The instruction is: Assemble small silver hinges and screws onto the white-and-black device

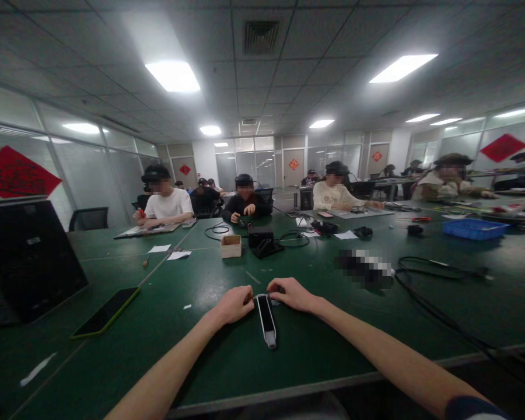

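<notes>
A slim, elongated device (267,318) with a dark face and a pale frame lies on the green table in front of me, its grey end towards me. My left hand (235,304) rests at the left of its far end, fingers curled and pressed together. On the other side, my right hand (292,293) is bent down with closed fingertips close to the same end. Whatever sits between the fingertips of either hand is too small or hidden to make out. A small pale scrap (275,303) shows below the right fingers.
On the left are a phone (105,313) with a green edge and a black box (35,256). A small cardboard box (231,247) and a black device (262,239) stand ahead. To the right lie black cables (424,300) and a blue tray (475,230). Several people sit across the table.
</notes>
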The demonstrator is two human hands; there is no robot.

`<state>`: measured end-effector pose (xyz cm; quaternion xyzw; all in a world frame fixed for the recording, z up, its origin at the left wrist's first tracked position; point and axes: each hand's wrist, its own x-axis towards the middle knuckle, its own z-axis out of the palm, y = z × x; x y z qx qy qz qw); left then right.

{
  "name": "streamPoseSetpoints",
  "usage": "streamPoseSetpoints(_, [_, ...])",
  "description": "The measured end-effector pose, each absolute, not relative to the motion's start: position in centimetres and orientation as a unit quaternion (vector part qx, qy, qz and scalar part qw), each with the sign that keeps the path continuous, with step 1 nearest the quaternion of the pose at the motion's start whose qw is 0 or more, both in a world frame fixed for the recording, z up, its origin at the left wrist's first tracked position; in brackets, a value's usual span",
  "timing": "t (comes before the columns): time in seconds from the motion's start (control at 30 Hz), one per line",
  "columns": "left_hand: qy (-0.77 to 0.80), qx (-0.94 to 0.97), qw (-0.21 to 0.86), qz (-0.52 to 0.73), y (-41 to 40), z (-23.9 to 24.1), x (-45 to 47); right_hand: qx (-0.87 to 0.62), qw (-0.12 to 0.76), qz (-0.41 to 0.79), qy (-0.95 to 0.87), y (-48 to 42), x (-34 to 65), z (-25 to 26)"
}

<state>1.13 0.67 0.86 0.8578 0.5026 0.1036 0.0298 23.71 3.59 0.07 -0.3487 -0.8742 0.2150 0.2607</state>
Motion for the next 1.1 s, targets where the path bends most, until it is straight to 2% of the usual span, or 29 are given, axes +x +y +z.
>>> streamPoseSetpoints(0.17, [0.496, 0.861, 0.038, 0.102, 0.7, 1.1, 1.1, -0.365, 0.271, 0.111, -0.884, 5.1, 25.1, 0.6])
streamPoseSetpoints(0.27, [0.498, 0.859, 0.053, 0.106, 0.9, 1.0, 1.0, -0.462, 0.267, 0.012, -0.846, 6.8, 27.3, 0.7])
streamPoseSetpoints(0.4, [0.493, 0.862, 0.058, 0.102, 1.2, 1.0, 0.9, -0.637, 0.206, -0.084, -0.738, 9.3, 31.4, 0.0])
streamPoseSetpoints(0.5, [0.494, 0.861, 0.064, 0.098, 1.2, 1.2, 1.0, -0.722, 0.160, -0.072, -0.670, 10.9, 34.4, -1.0])
streamPoseSetpoints(0.67, [0.491, 0.863, 0.065, 0.099, 1.3, 1.3, 1.0, -0.762, 0.116, -0.001, -0.637, 12.6, 37.2, -1.9])
streamPoseSetpoints(1.1, [0.487, 0.867, 0.053, 0.089, 1.5, 1.2, 1.2, -0.800, 0.083, -0.004, -0.595, 12.6, 37.0, -1.6])
